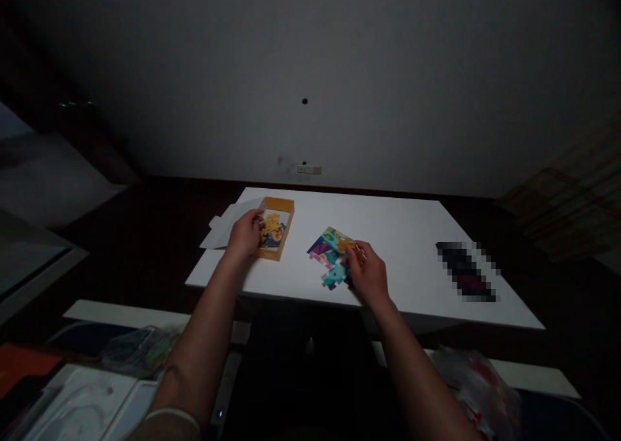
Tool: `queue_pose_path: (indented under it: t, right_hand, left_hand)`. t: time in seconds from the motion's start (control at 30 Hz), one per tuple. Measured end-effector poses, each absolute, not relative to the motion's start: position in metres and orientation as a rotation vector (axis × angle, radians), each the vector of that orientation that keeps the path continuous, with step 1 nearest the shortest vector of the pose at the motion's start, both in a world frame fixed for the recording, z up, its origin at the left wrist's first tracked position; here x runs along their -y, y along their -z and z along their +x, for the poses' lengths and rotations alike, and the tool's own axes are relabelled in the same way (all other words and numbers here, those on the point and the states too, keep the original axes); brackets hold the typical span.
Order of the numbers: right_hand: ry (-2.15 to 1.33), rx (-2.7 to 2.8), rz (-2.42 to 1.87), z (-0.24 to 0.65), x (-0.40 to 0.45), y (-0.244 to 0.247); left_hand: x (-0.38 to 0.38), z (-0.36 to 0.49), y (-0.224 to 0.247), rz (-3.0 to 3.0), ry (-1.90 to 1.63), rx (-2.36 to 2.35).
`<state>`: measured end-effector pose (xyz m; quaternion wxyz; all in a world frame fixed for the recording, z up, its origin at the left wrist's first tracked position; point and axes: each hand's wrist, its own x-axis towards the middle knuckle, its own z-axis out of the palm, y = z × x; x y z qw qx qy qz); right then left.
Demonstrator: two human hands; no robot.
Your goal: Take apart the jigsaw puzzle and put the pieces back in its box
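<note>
A partly joined jigsaw puzzle (332, 257) in teal, purple and yellow lies on the white table. Over its right side is my right hand (371, 273), its thumb and fingers closed on orange-yellow puzzle pieces (359, 253). To the left stands a shallow orange-rimmed box (286, 234) with loose yellow and blue puzzle pieces (272, 229) inside. My left hand (245, 234) reaches over the box's left edge with curled fingers. Whatever is between those fingertips is hidden. The box's white lid flap (220, 227) spreads open beneath and beyond that hand.
The white table (402, 234) stands before a grey wall with sockets (309, 169). A dark pixelated object (466, 271) lies on its right side. Close to me are plastic bags (485, 389) at right, and a clear bag (143, 349) and white box (82, 399) at left.
</note>
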<state>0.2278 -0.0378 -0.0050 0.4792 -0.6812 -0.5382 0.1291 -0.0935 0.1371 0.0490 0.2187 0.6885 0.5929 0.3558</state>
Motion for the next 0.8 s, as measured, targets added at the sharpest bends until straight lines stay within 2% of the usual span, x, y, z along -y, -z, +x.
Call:
queue_pose_path:
  t: [0.17, 0.37, 0.6, 0.8]
  right_hand:
    - [-0.293, 1.398, -1.683, 0.222, 0.038, 0.002]
    - [-0.366, 1.556, -1.643, 0.191, 0.006, -0.027]
    - [-0.451, 1.768, -1.626, 0.105, -0.074, -0.074]
    - [-0.464, 1.846, -1.704, 0.069, -0.111, -0.078]
  left_hand:
    - [-0.134, -0.100, -0.048, 2.251, -0.746, -1.640]
    - [-0.123, -0.104, -0.046, 2.341, -0.473, -1.581]
    - [-0.119, -0.109, -0.060, 2.273, -0.466, -1.495]
    - [-0.118, -0.116, -0.067, 2.279, -0.487, -1.589]
